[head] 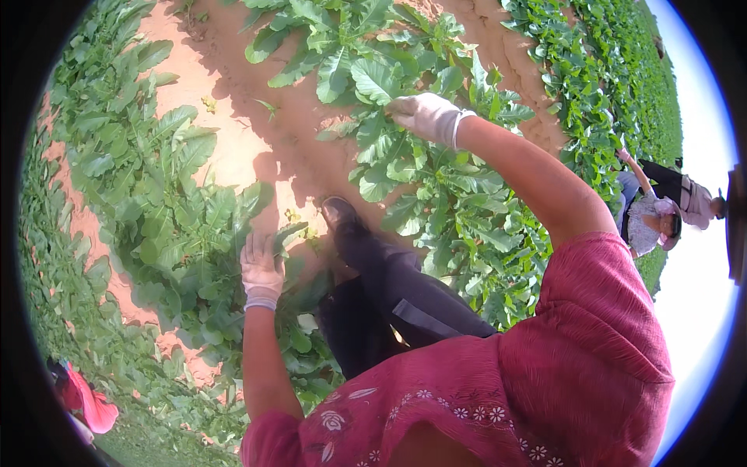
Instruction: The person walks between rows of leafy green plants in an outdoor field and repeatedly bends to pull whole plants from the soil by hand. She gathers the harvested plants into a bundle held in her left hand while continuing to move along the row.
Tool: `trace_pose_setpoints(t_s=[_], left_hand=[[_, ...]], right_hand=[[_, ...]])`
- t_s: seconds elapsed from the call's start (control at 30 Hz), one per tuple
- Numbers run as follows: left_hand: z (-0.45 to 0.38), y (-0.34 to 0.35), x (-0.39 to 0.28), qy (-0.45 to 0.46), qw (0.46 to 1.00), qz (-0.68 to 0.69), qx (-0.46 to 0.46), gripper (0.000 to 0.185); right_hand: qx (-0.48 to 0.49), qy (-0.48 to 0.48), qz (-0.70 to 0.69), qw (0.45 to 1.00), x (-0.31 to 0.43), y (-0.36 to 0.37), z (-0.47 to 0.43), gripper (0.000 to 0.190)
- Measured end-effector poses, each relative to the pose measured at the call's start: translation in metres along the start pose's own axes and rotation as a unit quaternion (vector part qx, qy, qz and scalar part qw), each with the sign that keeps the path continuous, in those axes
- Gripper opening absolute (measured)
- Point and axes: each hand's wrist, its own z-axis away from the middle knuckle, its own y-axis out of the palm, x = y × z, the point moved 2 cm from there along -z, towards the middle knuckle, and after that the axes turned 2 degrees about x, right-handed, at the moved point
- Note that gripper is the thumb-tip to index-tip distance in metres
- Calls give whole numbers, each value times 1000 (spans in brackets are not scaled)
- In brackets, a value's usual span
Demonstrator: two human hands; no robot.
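My left hand (262, 265), in a pale work glove with a grey cuff, is stretched flat over the left row of lobed-leaf plants (201, 230). Its back faces up, and nothing shows in its grasp. Under and beside its fingers are broad green leaves. Out to the right, my right hand (421, 115), gloved likewise, reaches into another row of the leafy plants (435, 192). The fingertips meet the edge of a large toothed leaf (373, 80); whether they pinch it is hidden by the bent fingers.
Between the rows runs reddish sandy soil (233, 140), with my dark shoe (338, 211) on it and small yellowish weeds (309, 233). Two people (656, 219) are among plants at the right. A person in red clothing (87, 400) appears at the lower left rim.
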Motion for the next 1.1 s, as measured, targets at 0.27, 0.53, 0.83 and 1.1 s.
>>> trace_pose_setpoints(t_s=[0.27, 0.53, 0.83, 1.1], left_hand=[[-47, 47, 21, 82, 993, 25, -85, 59], [-23, 71, 39, 109, 977, 35, -181, 52], [-54, 45, 37, 59, 990, 46, -122, 26], [-121, 79, -2, -5, 974, -187, 125, 46]], right_hand=[[-147, -130, -16, 980, 106, 83, -199, 40], [-13, -93, 154, 984, 130, 183, -165, 51], [-11, -210, 199, 957, 216, 145, -49, 41], [-56, -405, 143, 902, 279, 130, -17, 31]])
